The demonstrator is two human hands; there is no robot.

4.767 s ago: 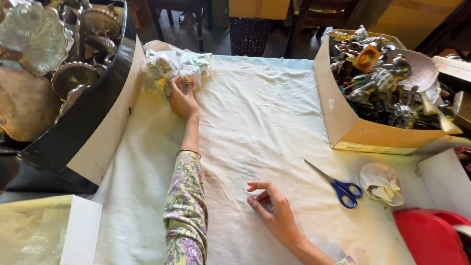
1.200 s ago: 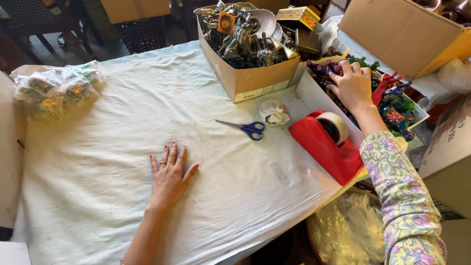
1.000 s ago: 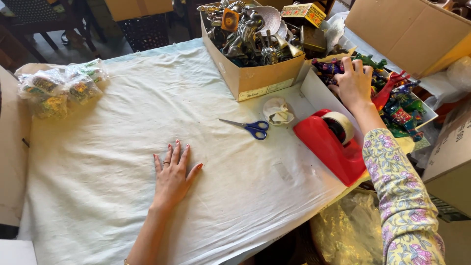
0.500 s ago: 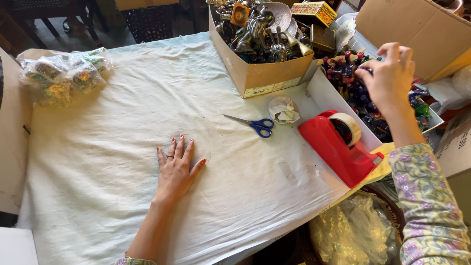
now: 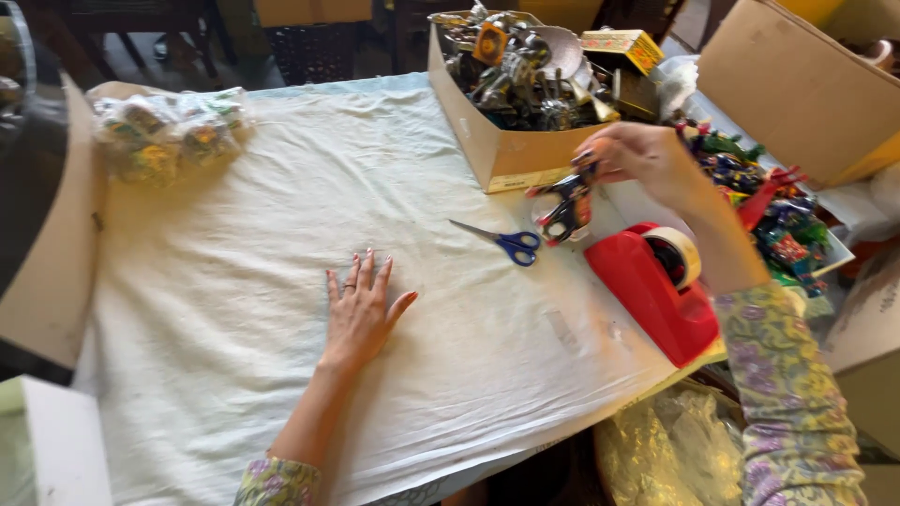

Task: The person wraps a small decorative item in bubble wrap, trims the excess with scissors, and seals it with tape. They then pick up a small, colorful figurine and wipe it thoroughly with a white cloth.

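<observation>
My left hand [image 5: 360, 310] lies flat, fingers spread, on the pale cloth [image 5: 281, 234] that covers the table. My right hand [image 5: 647, 161] is raised above the table's right side and grips a small dark and red ornament [image 5: 565, 206], which hangs below its fingers. Blue-handled scissors [image 5: 506, 242] lie on the cloth just left of the ornament. A red tape dispenser [image 5: 652, 286] stands under my right forearm. Beyond it, a shallow white box [image 5: 778, 220] holds several colourful small ornaments.
A cardboard box [image 5: 497, 141] of metal items stands at the back. A large cardboard box [image 5: 797, 84] fills the far right. Plastic-wrapped packets [image 5: 164, 131] lie at the cloth's far left corner. Gold foil [image 5: 661, 450] sits below the table's near edge.
My right hand has left the shallow box and swung left with an ornament in it. My left hand has stayed flat on the cloth. The view has shifted a little.
</observation>
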